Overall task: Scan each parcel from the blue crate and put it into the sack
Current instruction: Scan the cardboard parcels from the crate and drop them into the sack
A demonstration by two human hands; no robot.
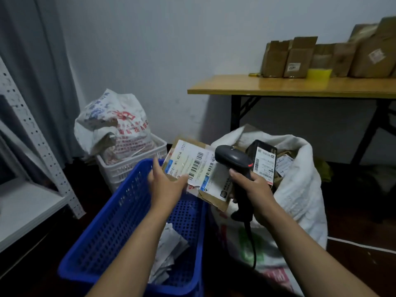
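Scanning step in hand. Flat brown cardboard parcel with white barcode label (197,170): pinched at its near edge between thumb and half-curled fingers of the left hand (165,183). Black handheld barcode scanner (233,159): handle is gripped in the closed fingers of the right hand (255,187), head over the label. Blue perforated plastic crate (120,221): below the left fingers. Next, as judged: the parcel is to be carried past the right fingers into the white woven sack (300,189).

The parcel (214,201) in the left hand (166,186) bore a white label (199,166) with barcodes and digits like "4214"; other print was blurred.
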